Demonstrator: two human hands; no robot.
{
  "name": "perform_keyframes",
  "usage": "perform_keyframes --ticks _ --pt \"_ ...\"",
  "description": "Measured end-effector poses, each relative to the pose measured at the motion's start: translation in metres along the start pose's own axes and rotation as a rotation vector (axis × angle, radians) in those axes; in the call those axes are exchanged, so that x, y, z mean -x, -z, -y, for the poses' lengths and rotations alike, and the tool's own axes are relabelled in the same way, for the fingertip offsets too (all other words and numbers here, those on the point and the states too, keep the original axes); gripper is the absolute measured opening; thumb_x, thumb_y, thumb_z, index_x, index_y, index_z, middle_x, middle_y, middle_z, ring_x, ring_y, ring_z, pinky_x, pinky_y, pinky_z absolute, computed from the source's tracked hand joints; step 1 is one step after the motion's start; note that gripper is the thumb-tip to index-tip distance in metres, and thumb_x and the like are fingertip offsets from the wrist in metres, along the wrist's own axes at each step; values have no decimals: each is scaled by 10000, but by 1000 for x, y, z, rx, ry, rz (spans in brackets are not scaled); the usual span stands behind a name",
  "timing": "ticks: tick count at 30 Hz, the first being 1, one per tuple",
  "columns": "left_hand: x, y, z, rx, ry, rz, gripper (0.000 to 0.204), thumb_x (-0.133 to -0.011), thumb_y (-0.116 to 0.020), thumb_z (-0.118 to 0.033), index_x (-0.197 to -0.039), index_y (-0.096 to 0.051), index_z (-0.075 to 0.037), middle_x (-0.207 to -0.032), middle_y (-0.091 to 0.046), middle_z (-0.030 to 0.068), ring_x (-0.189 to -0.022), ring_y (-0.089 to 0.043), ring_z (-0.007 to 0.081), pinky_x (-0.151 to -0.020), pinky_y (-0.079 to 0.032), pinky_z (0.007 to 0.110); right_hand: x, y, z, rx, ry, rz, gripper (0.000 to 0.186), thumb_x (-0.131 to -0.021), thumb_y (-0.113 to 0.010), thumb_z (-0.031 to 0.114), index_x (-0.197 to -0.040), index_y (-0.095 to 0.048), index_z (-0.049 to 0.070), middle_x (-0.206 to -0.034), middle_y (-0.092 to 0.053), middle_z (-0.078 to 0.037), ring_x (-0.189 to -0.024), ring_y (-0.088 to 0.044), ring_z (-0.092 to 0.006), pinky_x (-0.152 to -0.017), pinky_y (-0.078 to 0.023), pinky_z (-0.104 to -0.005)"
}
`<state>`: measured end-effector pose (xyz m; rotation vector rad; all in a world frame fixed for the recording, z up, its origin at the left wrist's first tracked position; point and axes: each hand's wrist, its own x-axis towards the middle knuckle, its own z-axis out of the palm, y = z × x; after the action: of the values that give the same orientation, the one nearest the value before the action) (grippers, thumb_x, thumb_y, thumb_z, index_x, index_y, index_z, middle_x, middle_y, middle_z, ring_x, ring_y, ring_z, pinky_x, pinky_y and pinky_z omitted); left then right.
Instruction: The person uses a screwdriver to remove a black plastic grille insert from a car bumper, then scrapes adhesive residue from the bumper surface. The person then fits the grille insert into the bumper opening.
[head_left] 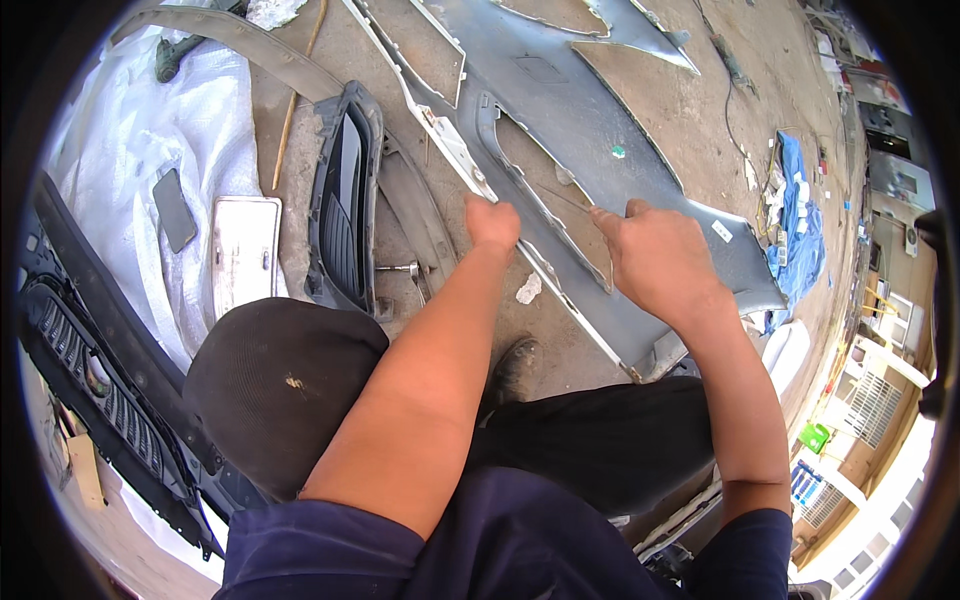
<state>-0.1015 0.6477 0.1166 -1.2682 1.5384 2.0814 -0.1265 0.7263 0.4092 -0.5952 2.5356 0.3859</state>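
Observation:
A large grey car bumper point(600, 115) lies across my front with its inner side up, cutouts in it and a long white strip point(447, 145) along its near side. My left hand point(492, 222) is closed round that white edge, fingers curled over it. Above a long narrow opening in the bumper, my right hand point(658, 258) is closed on a thin-shafted tool. Its slim metal shaft point(565, 200) points left toward the opening's rim. The tool's handle is hidden inside my fist, and I cannot tell whether the tip touches the bumper.
Left of the bumper lie a black grille trim point(342, 205) and a ratchet wrench point(402, 268). A phone point(175, 210) and a white plate point(245, 255) rest on white sheeting point(215, 130). A larger black grille point(95, 385) is far left; blue cloth point(798, 235) lies right.

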Motion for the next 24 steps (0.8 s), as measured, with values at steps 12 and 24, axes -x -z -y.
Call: perform_keyframes --ticks 12,24 --pt "-6 -2 6 30 27 34 442 -922 -583 47 -1360 -536 74 -1348 -692 294 -1257 -693 424 -1116 -513 470 -41 -31 9 34 63 -97 382 -1016 -623 120 -1359 -790 129 -990 -728 -194 -884 -769 -399 -779 -611 -533" --pt "-5 -2 5 18 48 46 424 -929 -571 49 -1350 -530 75 -1346 -686 301 -1268 -690 419 -1120 -509 469 -54 -25 8 81 77 -38 373 -1038 -601 133 -1358 -794 142 -1003 -736 -197 -887 -774 -404 -774 -615 -537"
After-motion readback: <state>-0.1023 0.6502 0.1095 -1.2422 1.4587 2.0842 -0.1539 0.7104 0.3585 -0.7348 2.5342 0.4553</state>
